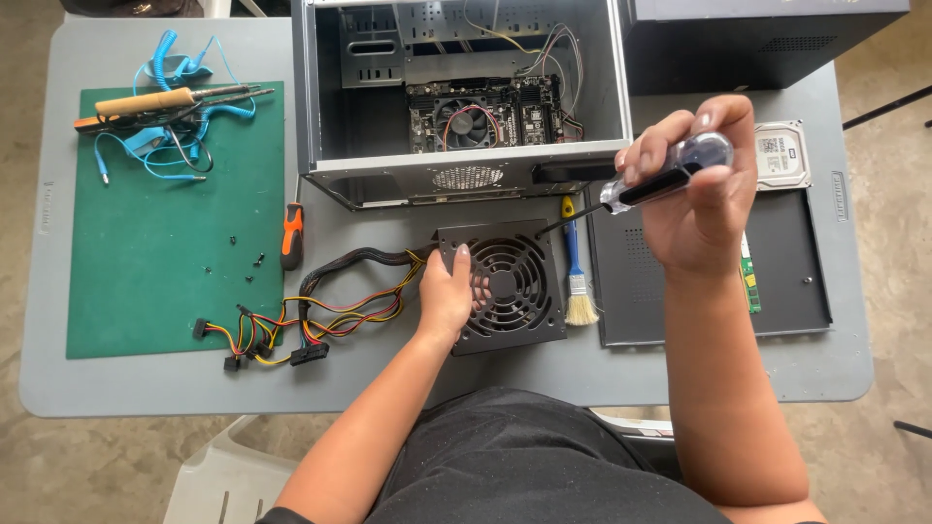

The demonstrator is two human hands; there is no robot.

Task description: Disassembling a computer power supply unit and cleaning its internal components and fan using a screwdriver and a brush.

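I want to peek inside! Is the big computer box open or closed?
Open. The computer case has its side off, so the green circuit board and its fan show inside.

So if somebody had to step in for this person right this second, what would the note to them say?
Left hand: flat on the power supply, steadying it on the grey table.
Right hand: gripping a screwdriver, tip at the unit's top right corner.
Done: the unit lies outside the open computer case, its cable bundle trailing left towards the green mat.
Loose small screws sit on the mat.
Left: whether that corner screw is in or out cannot be told.
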